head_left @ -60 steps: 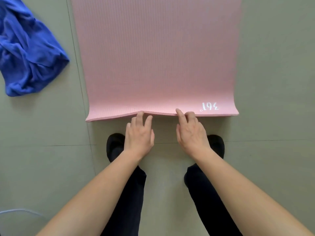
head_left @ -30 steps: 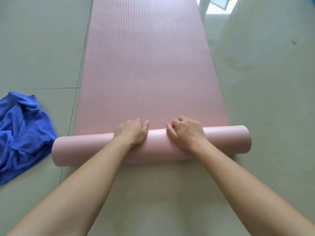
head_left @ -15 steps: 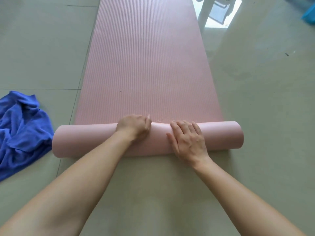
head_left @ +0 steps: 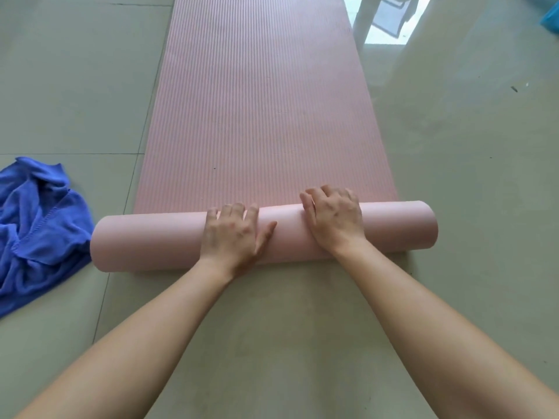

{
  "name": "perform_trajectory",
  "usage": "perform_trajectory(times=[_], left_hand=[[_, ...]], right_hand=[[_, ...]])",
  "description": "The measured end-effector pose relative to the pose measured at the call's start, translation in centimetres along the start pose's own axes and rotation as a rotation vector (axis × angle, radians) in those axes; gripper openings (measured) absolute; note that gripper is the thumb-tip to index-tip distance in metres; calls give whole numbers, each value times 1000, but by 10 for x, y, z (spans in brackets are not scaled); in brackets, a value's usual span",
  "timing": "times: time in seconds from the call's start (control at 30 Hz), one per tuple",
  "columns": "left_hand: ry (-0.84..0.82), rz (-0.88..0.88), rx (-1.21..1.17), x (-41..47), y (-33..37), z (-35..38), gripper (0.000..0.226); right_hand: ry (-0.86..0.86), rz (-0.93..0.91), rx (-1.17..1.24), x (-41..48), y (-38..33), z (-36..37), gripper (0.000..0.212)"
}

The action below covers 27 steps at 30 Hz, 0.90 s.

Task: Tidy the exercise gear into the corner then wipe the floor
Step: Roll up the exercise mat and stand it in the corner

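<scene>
A pink exercise mat (head_left: 260, 101) lies on the floor, stretching away from me, its near end rolled into a thick roll (head_left: 157, 240) lying crosswise. My left hand (head_left: 233, 237) lies palm-down on the roll left of its middle, fingers reaching the crest and thumb spread to the right. Just right of the middle, my right hand (head_left: 334, 217) has its fingers curled over the top of the roll to the far side. A crumpled blue cloth (head_left: 36, 231) lies on the floor against the roll's left end.
The floor is pale grey-green tile (head_left: 469, 176) with bare stretches on both sides of the mat. At the top right, a bright reflection (head_left: 390, 22) shows on the tile, and a blue thing (head_left: 552, 13) sits at the frame edge.
The roll has turned a little farther along the mat and grown. My left hand went from curled over the crest to flat on the roll; my right hand went from flat to curled over the top.
</scene>
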<state>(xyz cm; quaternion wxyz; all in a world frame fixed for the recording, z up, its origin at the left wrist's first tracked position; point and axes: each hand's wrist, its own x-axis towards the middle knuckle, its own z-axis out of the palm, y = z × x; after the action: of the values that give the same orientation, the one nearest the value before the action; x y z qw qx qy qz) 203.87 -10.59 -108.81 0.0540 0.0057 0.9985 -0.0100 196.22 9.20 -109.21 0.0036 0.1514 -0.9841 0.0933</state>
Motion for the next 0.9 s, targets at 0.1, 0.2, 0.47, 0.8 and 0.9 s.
perform_trajectory(times=[0.1, 0.2, 0.47, 0.8, 0.9], left_hand=[[64, 24, -30, 11, -3, -14, 63], [48, 41, -99, 34, -6, -34, 66], [-246, -98, -261, 40, 1, -26, 65], [43, -75, 1, 2, 4, 1, 70], [49, -25, 9, 33, -10, -17, 70]], right_hand=[[156, -33, 79, -28, 0, 5, 45], [162, -109, 1, -52, 12, 6, 52], [112, -35, -59, -27, 17, -14, 53], [231, 61, 116, 4, 8, -8, 59], [179, -150, 47, -32, 17, 0, 71]])
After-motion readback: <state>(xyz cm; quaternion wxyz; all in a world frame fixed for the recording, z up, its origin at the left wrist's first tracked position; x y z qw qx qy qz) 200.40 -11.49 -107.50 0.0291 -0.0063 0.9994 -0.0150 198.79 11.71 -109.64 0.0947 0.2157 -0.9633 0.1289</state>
